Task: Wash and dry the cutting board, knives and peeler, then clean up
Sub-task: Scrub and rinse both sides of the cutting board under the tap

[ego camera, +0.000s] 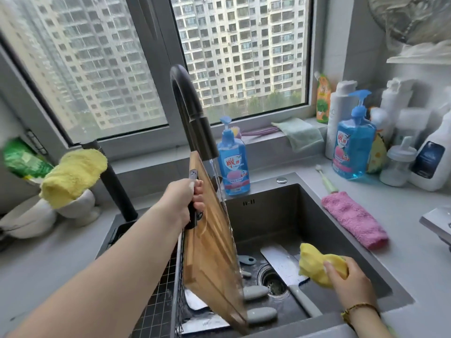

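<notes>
Out the window [97, 69] I see tall grey buildings [244, 45] and some green trees [275, 98]. On my bench [415, 252] at the right lies a fluffy pink cloth [353, 220]. A pale green toothbrush [325, 178] lies at its far end. Behind them stand a big blue soap bottle [355, 147] with a pump, a small clear jar [397, 164], a white bottle with a dark label [429, 162] and more white bottles [341, 113]. An orange and green pouch [323, 98] stands on the window sill [263, 137], near a folded green cloth [301, 134] and a purple brush [256, 132]. A second blue soap bottle [233, 164] stands below the sill. On my left a yellow cloth [73, 176] hangs over a white pot [80, 203], beside a green bag [22, 159].
</notes>
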